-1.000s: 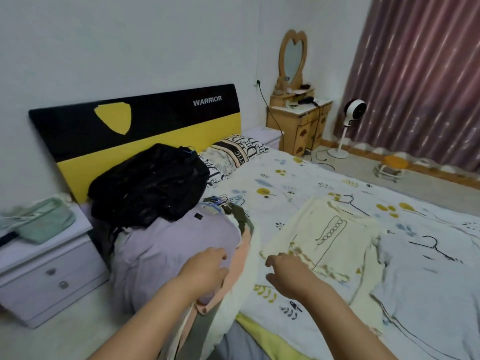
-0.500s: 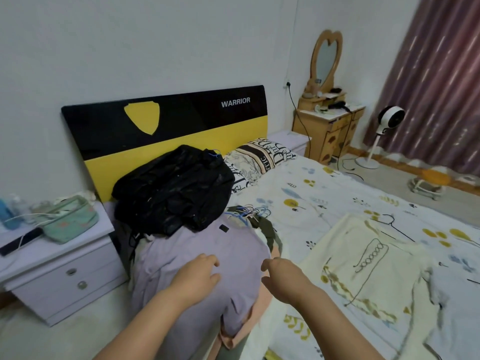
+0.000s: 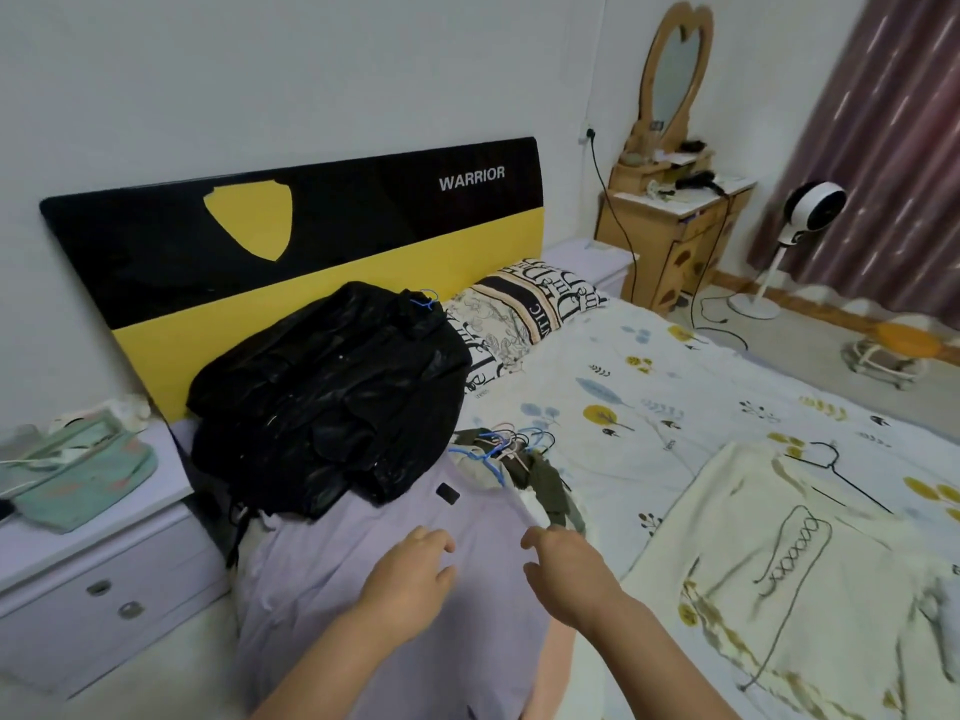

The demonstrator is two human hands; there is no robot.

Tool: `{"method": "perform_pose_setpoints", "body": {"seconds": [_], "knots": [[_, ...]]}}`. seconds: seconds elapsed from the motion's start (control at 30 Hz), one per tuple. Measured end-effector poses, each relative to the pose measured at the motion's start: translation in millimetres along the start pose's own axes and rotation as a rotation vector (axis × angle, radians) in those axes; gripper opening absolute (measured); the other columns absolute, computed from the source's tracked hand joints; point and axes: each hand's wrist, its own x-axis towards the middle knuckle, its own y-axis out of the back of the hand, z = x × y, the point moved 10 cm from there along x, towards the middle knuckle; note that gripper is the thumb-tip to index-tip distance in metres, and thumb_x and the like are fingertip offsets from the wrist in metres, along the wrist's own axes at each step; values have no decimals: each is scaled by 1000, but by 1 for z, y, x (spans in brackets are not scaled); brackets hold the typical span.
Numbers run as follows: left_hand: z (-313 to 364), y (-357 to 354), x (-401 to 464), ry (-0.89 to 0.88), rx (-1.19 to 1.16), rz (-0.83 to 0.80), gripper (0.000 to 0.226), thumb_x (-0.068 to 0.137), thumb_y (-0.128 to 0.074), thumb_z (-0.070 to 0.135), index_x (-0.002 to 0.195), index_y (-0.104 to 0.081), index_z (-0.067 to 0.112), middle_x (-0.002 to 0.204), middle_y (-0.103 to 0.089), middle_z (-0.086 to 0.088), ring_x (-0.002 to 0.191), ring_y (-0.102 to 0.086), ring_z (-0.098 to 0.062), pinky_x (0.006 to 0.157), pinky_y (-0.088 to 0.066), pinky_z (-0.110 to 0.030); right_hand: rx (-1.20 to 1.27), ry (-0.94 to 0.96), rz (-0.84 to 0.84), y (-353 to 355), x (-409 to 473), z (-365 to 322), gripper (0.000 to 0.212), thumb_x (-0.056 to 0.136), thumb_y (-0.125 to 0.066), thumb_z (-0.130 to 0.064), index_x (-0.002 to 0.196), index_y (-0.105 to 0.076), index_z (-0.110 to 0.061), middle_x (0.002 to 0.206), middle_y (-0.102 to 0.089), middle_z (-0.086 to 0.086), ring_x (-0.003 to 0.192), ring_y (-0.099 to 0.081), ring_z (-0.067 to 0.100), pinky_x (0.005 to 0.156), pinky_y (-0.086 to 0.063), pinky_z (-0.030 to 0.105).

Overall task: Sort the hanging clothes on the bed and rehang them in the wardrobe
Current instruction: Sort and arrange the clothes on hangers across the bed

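A lilac garment point(image 3: 332, 574) tops a pile of clothes at the bed's near left corner. My left hand point(image 3: 410, 579) rests on it with loosely bent fingers. My right hand point(image 3: 563, 569) hovers at the garment's right edge, fingers curved, holding nothing that I can see. A bunch of blue and white hanger hooks point(image 3: 506, 444) sticks out beyond the pile, over an olive garment point(image 3: 550, 485). A black jacket point(image 3: 332, 397) on a blue hanger lies heaped behind. A cream top point(image 3: 779, 563) with a black hanger point(image 3: 826, 459) lies flat to the right.
The bed point(image 3: 649, 387) has a floral sheet, a printed pillow point(image 3: 524, 309) and a black-and-yellow headboard point(image 3: 311, 226). A white nightstand point(image 3: 88, 579) with a green pouch stands at left. A wooden dresser point(image 3: 675, 236), a standing fan point(image 3: 810, 205) and maroon curtains are at the far right.
The view has swung left and closer to the pile. Both hands have moved up the lilac garment toward the hanger hooks, closer together.
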Motion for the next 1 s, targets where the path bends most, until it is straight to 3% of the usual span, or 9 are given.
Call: {"method": "perform_pose_setpoints", "body": {"seconds": [0.2, 0.63, 0.77, 0.83, 0.9, 1.0], "knots": [[-18, 2, 68, -75, -22, 30, 32, 95, -41, 24, 127, -47, 22, 133, -43, 5, 117, -49, -15, 95, -38, -24, 44, -102, 30, -11, 59, 9, 38, 94, -40, -17, 132, -47, -19, 129, -52, 6, 120, -48, 26, 99, -39, 35], [-66, -61, 239, -234, 122, -131, 32, 95, -43, 24, 126, -45, 19, 132, -45, 6, 123, -41, -14, 102, -29, -21, 133, -393, -86, -107, 198, 40, 50, 91, -42, -15, 139, -29, -17, 141, -35, 6, 130, -35, 24, 103, -31, 31], [-79, -96, 280, -232, 155, -122, 31, 83, -51, 23, 110, -60, 9, 116, -60, -7, 112, -57, -26, 94, -45, -27, 115, -496, -2, -128, 231, 65, 47, 92, -36, -13, 139, -32, -14, 138, -35, 7, 129, -39, 28, 99, -39, 38], [-81, -109, 297, -242, 234, -124, 41, 87, -45, 26, 124, -52, 10, 133, -50, -9, 127, -45, -23, 104, -35, -25, 97, -531, 104, -129, 245, 77, 47, 90, -33, -12, 136, -40, -9, 136, -38, 10, 124, -47, 31, 94, -45, 44], [-91, -128, 314, -219, 271, -158, 53, 94, -40, 29, 143, -28, 15, 154, -20, -6, 143, -16, -18, 115, -14, -28, 129, -566, 1, -150, 255, 87, 52, 96, -32, -20, 146, -24, -13, 148, -28, 9, 136, -33, 27, 106, -34, 43], [-107, -145, 336, -178, 347, -118, 58, 94, -40, 34, 146, -22, 17, 157, -10, -7, 145, -8, -23, 116, -11, -36, 150, -568, -110, -173, 265, 93, 52, 97, -34, -28, 145, -18, -15, 145, -31, 5, 133, -31, 25, 106, -28, 40]]}}
